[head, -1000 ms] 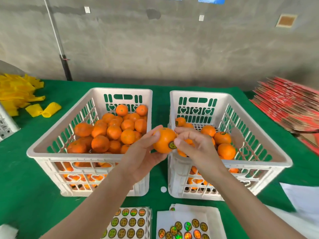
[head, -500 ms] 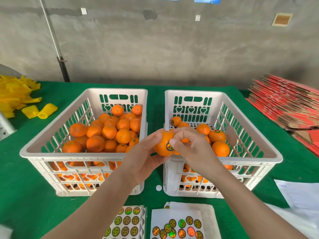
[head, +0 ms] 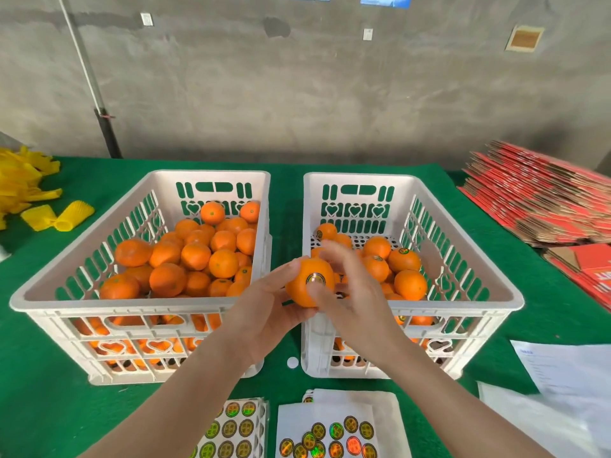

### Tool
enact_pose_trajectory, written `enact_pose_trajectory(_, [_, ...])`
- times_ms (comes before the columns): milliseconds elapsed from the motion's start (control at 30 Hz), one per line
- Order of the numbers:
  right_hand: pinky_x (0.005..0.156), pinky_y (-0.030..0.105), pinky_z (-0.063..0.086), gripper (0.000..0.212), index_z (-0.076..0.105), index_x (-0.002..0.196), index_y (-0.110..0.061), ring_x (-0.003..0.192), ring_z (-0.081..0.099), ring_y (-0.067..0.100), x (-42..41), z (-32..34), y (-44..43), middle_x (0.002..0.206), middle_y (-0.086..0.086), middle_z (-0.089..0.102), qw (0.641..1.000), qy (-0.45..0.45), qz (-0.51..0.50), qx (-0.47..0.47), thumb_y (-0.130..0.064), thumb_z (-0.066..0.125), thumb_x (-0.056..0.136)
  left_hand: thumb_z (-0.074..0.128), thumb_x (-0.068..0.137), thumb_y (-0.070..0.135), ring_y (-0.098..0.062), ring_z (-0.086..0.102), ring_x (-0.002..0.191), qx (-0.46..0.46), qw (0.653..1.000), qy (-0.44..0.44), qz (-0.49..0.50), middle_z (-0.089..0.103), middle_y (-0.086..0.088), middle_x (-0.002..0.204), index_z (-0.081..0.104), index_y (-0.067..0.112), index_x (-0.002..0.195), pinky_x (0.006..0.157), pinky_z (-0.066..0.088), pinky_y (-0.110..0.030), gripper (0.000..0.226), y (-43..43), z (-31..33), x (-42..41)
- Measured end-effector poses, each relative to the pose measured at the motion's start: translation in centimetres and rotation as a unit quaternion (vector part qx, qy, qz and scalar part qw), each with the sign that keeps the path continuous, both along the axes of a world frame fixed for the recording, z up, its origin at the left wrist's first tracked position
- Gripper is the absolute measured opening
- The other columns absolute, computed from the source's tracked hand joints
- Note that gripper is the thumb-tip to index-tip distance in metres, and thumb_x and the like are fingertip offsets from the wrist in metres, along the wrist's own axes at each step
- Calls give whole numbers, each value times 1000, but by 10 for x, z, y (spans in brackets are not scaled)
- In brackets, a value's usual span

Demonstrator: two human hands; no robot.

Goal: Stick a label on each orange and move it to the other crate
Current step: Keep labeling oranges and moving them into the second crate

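Note:
My left hand (head: pixel 264 309) grips an orange (head: pixel 304 282) between the two white crates, just above their near rims. A round shiny label (head: pixel 315 279) sits on the orange's front. My right hand (head: pixel 357 292) touches the orange's right side, fingers blurred and spread around it. The left crate (head: pixel 49 292) is heaped with oranges (head: pixel 198 256). The right crate (head: pixel 479 279) holds fewer oranges (head: pixel 405 259), some showing labels. Sheets of round labels (head: pixel 231 428) lie at the near edge, with a second sheet (head: pixel 334 438) beside them.
Green cloth (head: pixel 33 391) covers the table. Yellow foam nets (head: pixel 56 214) lie at the far left. Flattened red cartons (head: pixel 542 200) are stacked at the right. White paper (head: pixel 568 371) lies at the near right. A grey wall stands behind.
The label is now plainly stuck on the orange's front. My right hand's fingers have lifted and spread over the fruit. Orange and hands stay between the crates.

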State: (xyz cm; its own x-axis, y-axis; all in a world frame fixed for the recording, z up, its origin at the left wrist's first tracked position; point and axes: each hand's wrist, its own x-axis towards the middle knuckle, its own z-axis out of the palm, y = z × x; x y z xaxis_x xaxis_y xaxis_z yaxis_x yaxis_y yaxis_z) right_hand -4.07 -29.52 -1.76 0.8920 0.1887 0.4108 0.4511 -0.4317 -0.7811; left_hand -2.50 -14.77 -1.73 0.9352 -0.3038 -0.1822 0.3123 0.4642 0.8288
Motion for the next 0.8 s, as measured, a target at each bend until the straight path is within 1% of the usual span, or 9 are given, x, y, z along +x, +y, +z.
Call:
enact_pose_trajectory(100, [82,11,46,64,35,119,-44,107,48,-1,6,-7,-7,118,-10,47,999,-34,3,-39,-25,75,73,58,81,44,-20,72,82,54,998,-28,4,73,-8,95,65,20,107,63,57,-29,37,-13,1,7])
enact_pose_trajectory(233, [76,12,46,64,39,108,-42,98,51,0,34,0,-33,108,-12,47,998,-29,-47,-32,-16,79,65,28,102,43,-14,70,75,289,951,-102,48,73,-1,79,63,21,100,63,57,-25,41,-41,3,35])
enact_pose_trajectory(300, [75,14,43,62,40,111,-33,95,50,5,58,4,-50,108,-8,48,996,-11,-71,-52,-17,79,66,31,103,27,-14,65,66,405,889,-193,88,67,-1,70,62,17,99,58,53,-19,33,-55,2,58])
enact_pose_trajectory(367, [78,20,41,61,41,116,-26,99,51,13,87,8,-65,111,-3,48,992,9,-100,-72,-14,77,68,40,99,15,-17,63,76,480,830,-268,95,67,-5,86,60,15,115,67,52,-26,26,-65,3,82])
enact_pose_trajectory(433, [81,26,42,63,42,123,-19,104,51,19,125,11,-85,116,3,48,985,41,-130,-103,-13,76,70,46,95,17,-18,60,85,573,751,-326,30,64,-4,95,59,12,115,73,45,-28,24,-77,0,105])
enact_pose_trajectory(533, [79,32,45,63,41,126,-15,102,51,26,190,6,-115,120,12,48,965,97,-188,-156,-11,74,73,46,95,28,-24,57,106,737,549,-359,-163,60,-5,110,55,11,115,89,45,-37,28,-95,-22,125])
enact_pose_trajectory(600, [71,30,40,57,41,125,-13,97,53,28,231,-4,-132,116,14,51,946,129,-226,-190,-10,70,76,45,95,39,-25,53,117,788,450,-331,-259,57,-5,122,52,16,122,98,41,-45,36,-105,-39,128])
enact_pose_trajectory(700, [74,32,42,53,39,127,-10,104,54,31,278,-31,-150,118,15,51,921,163,-256,-245,-9,66,81,45,96,42,-28,52,114,805,395,-309,-316,56,-9,121,53,13,119,93,43,-42,37,-115,-53,129])
enact_pose_trajectory(800, [93,42,46,57,31,134,-5,117,48,37,309,-69,-162,129,20,45,899,199,-259,-291,-11,61,87,43,98,40,-27,56,106,804,404,-297,-319,58,-10,114,55,10,113,86,45,-39,35,-117,-56,134])
